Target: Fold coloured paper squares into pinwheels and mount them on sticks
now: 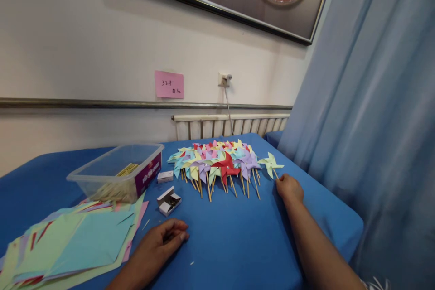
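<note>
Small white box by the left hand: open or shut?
Open. The small white box has its flap lifted back, and small dark bits show inside; what they are cannot be told.

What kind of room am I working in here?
Probably a home or care-room craft table: paper pinwheels on a blue cloth, a radiator and a curtain behind.

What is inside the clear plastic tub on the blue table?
The clear plastic tub holds thin wooden sticks heaped along its bottom. Its purple label covers the near-right corner, so nothing there can be made out.
</note>
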A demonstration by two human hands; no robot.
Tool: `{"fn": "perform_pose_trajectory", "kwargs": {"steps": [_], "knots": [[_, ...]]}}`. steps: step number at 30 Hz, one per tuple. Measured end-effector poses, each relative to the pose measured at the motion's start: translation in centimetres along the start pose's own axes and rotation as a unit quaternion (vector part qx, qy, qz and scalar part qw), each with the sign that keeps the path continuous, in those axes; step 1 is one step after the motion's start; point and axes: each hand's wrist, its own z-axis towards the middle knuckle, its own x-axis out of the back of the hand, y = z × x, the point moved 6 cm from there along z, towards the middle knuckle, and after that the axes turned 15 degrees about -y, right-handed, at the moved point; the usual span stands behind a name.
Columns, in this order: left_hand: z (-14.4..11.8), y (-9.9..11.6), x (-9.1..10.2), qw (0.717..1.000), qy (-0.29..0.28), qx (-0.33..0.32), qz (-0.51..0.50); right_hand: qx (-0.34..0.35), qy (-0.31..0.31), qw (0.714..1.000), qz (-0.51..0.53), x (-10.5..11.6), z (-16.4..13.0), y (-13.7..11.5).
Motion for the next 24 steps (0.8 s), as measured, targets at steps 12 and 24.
{"fn": "perform_pose_trajectory", "kwargs": {"steps": [12,24], "knots": [[0.5,-0.9,-0.1,1.0,-0.002,-0.007,0.014,0.073,0.005,0.997,-0.006,-1.4,0.4,-2.0],[0.7,-1.3,-0.2,1.0,-0.004,-0.01,0.021,0.054,0.076,0.987,0.127,0.0,0.7,0.5]]}}
